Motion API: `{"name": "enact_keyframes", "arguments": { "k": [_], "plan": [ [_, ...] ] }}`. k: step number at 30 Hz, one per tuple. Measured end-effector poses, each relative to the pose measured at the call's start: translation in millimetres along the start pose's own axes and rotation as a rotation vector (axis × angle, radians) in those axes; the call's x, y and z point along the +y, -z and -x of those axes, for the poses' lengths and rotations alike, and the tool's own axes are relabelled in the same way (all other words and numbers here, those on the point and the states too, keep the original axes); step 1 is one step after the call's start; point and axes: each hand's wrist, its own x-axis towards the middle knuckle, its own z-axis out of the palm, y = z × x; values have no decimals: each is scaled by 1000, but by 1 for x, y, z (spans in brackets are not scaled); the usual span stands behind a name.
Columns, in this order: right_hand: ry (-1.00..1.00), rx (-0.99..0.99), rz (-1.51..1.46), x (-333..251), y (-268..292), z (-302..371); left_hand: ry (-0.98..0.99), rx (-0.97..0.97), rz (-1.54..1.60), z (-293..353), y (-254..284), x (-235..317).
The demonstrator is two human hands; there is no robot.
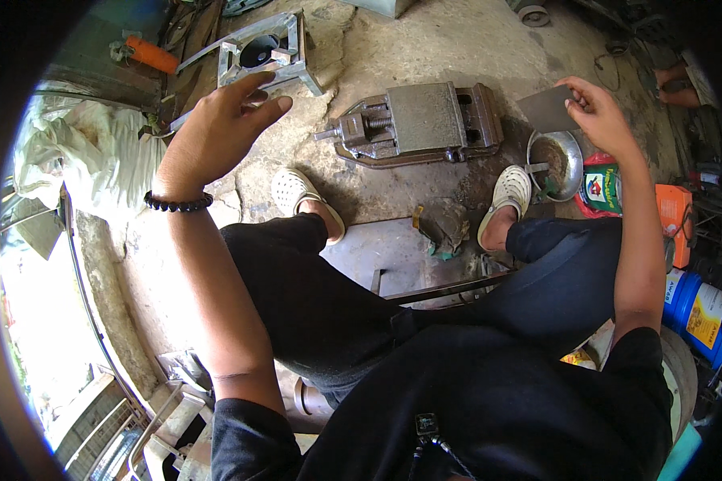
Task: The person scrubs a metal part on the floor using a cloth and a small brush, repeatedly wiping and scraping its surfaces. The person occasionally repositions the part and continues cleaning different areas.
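1. At the bottom of the view, the person's own dark shirt and black trousers fill the lower middle; the legs are bent, and a small dark clip-like object on the chest is too blurred to identify.
2. Between the knees, a flat metal plate (377, 252) lies on the floor, with a crumpled dirty rag (444, 224) at its far edge. A thin metal bar crosses it and is partly hidden by the right thigh.
3. Both feet wear pale perforated clogs (297, 192), planted on cracked concrete.
4. The left hand (217, 132) is raised in the air, fingers spread and slightly curled, holding nothing. A black bead bracelet (178, 202) circles the wrist.
5. The right hand (600, 112) is stretched out to the right, fingers pinched on the edge of a thin grey metal sheet (547, 109), which is held above a round metal pan (560, 164) of brownish matter. What the pan holds cannot be made out.
6. Beyond the feet, a heavy machine vise (417, 124) sits on the floor between the two hands, its screw end pointing left.
7. Farther off, behind the left hand, stands a welded metal frame (269, 48), partly covered by the fingers. An orange cylinder (152, 54) lies near it.
8. At the right rim, blue containers (698, 309) and an orange box (675, 220) are cut off by the dark lens edge.
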Motion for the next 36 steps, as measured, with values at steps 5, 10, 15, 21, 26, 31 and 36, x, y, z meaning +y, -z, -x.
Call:
{"name": "enact_keyframes", "arguments": {
  "k": [5, 10, 15, 21, 26, 31, 36],
  "plan": [
    [8, 53, -102, 5, 3, 4, -27, -10, 54, -2, -1, 2],
    [0, 128, -206, 17, 7, 11, -44, -11, 55, -9, -5, 4],
    [14, 200, -214, 27, 12, 20, -47, -23, 32, -13, -8, 14],
    [72, 298, -219, 32, 22, 33, -48, -53, 65, -17, -12, 28],
    [-66, 273, -265, 33, 42, 39, -61, -98, 63, -26, -20, 32],
    [172, 409, -253, 45, 61, 31, -126, -160, 63, -53, -47, 24],
    [192, 208, -56, 72, 44, 11, -178, -261, -28, -113, -118, -6]
  ]
}}
